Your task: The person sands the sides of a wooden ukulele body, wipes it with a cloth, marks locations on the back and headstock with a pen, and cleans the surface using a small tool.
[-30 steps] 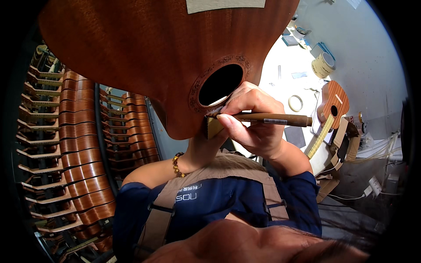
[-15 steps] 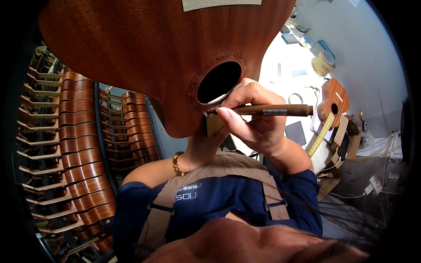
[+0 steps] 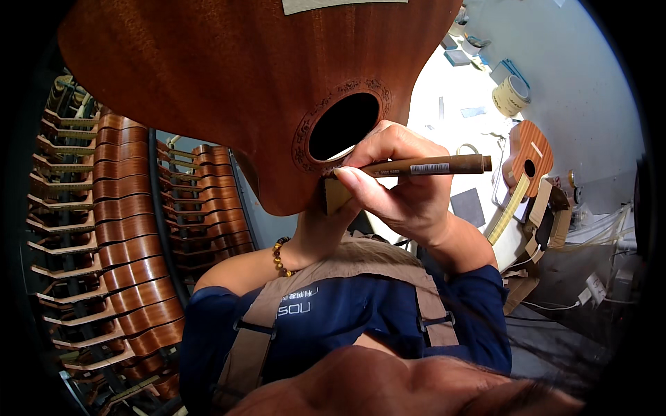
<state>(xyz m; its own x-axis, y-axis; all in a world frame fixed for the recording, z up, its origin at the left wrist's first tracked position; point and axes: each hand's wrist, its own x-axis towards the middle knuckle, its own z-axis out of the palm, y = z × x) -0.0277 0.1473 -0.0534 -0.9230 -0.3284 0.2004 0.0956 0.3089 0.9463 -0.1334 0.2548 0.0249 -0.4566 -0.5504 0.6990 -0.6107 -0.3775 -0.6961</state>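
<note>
A brown wooden ukulele (image 3: 208,83) fills the upper middle, its round sound hole (image 3: 345,127) ringed by a dark patterned band. Pale tape (image 3: 343,5) lies across its top. My right hand (image 3: 409,191) pinches a brown marker pen (image 3: 437,166), with its tip hidden by my fingers at the lower rim of the band, where the neck meets the body. My left hand (image 3: 322,225) is wrapped round the neck (image 3: 338,194) just below; most of its fingers are hidden behind the neck and my right hand.
Racks of brown ukulele bodies (image 3: 128,208) with necks outward stand at the left. On the white bench (image 3: 444,90) at the right lie another ukulele (image 3: 531,156), a roll of tape (image 3: 512,96), a dark grey sheet (image 3: 468,208) and containers. Cables and a power strip (image 3: 595,288) are at far right.
The ukulele has shifted slightly left and up in view. My right hand and the marker have moved a little up and left along with it. My left hand keeps its hold.
</note>
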